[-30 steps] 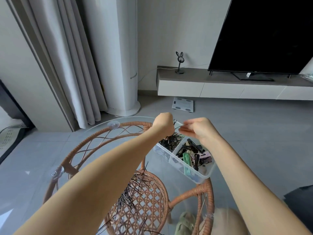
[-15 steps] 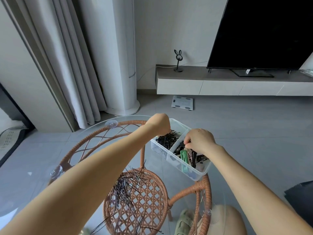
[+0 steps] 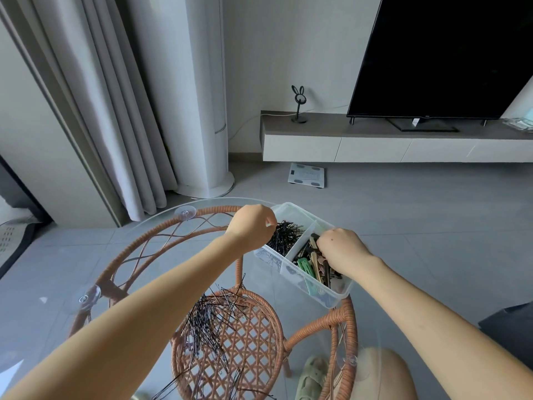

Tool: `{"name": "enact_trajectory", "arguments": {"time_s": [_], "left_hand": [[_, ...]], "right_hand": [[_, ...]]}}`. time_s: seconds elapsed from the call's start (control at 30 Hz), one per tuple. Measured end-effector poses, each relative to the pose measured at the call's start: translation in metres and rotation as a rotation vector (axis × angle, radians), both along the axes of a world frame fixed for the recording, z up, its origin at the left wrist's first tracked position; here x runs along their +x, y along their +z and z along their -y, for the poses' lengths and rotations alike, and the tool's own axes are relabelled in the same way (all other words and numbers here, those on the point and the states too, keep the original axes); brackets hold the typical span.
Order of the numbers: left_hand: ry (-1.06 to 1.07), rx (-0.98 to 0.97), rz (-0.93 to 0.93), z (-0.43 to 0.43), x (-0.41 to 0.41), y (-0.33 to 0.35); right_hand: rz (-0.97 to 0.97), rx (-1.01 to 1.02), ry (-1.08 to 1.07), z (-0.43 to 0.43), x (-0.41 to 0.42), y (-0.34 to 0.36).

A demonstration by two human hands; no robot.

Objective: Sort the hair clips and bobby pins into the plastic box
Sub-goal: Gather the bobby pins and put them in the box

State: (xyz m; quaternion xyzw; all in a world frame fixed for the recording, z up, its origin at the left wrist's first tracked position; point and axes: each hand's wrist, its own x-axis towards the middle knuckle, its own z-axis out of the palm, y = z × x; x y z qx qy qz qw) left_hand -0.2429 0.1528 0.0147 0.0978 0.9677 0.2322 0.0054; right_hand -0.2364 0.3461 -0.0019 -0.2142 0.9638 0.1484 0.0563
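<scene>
A clear plastic box (image 3: 289, 208) with two compartments stands at the far right of the round glass table (image 3: 161, 226). Its left compartment holds black bobby pins (image 3: 285, 236). Its right one holds hair clips (image 3: 310, 262), green, beige and dark. My left hand (image 3: 252, 226) hovers over the box's left edge with fingers curled, pinching bobby pins at the fingertips. My right hand (image 3: 341, 249) reaches down into the clip compartment; its fingertips are hidden among the clips. A loose heap of bobby pins (image 3: 213, 321) lies on the glass nearer to me.
Under the glass is a rattan frame (image 3: 230, 342) with suction cups (image 3: 186, 212). A bathroom scale (image 3: 306, 175) lies on the grey floor beyond. A TV (image 3: 444, 53) stands on a low cabinet (image 3: 375, 140); curtains (image 3: 115, 111) hang at left.
My right hand dropped from above the box down into the clip compartment. My left hand stayed over the bobby pin compartment. The camera tilted a little downward.
</scene>
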Motion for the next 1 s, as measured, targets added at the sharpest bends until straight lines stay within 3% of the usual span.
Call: {"name": "enact_trajectory", "arguments": {"time_s": [0.13,0.4,0.5,0.73,1.0], "left_hand": [[0.026,-0.075,-0.035,0.003,0.002,-0.01],[0.033,0.004,0.003,0.003,0.005,-0.015],[0.035,-0.003,0.002,0.003,0.006,-0.015],[0.035,0.003,0.004,0.006,0.014,-0.014],[0.044,0.029,-0.003,0.005,0.025,-0.012]], "right_hand": [[-0.045,-0.06,-0.002,-0.012,-0.006,-0.01],[-0.001,-0.37,-0.168,-0.007,-0.009,-0.009],[0.018,-0.292,-0.163,0.009,-0.013,-0.01],[-0.134,-0.178,-0.126,0.024,-0.013,-0.021],[0.067,-0.179,-0.113,0.013,-0.005,-0.013]]}}
